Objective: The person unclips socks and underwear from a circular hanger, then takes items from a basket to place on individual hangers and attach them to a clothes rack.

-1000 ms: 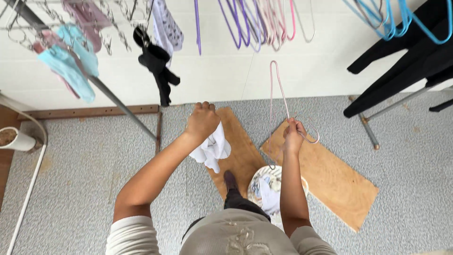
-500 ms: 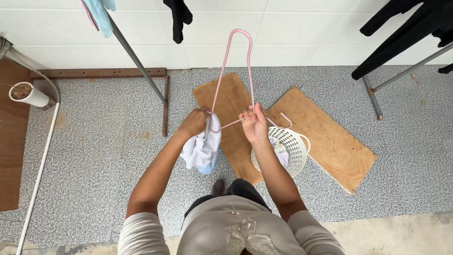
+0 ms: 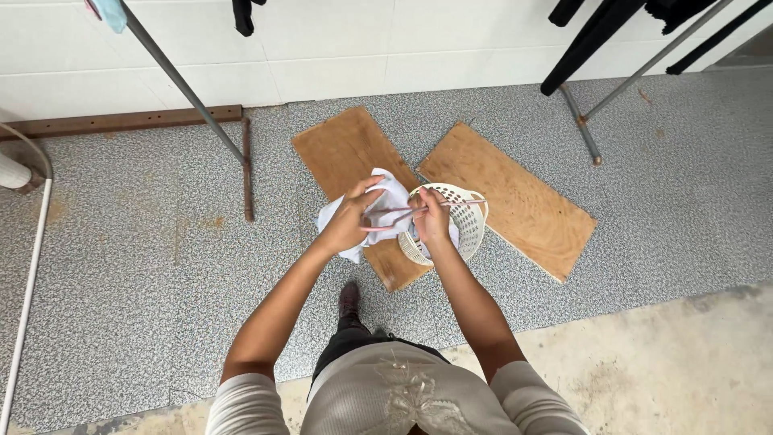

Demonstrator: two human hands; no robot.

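Note:
My left hand (image 3: 348, 219) grips a white cloth garment (image 3: 385, 196) in front of me. My right hand (image 3: 432, 217) holds a thin pink wire hanger (image 3: 390, 213), which lies nearly flat across the garment between both hands. Directly below my hands a white perforated laundry basket (image 3: 469, 216) stands on the floor, with some pale cloth inside it, mostly hidden by my right hand.
Two plywood boards (image 3: 515, 197) lie on the speckled grey floor under the basket. A grey drying-rack pole (image 3: 187, 89) slants at the upper left, another rack leg (image 3: 581, 127) at the upper right with black garments (image 3: 592, 32) hanging. A white pipe (image 3: 28, 282) runs along the left.
The view has tilted down from the hanging rails to the floor. The hanger has come down from upright to nearly flat against the garment, and both hands have drawn together over the basket.

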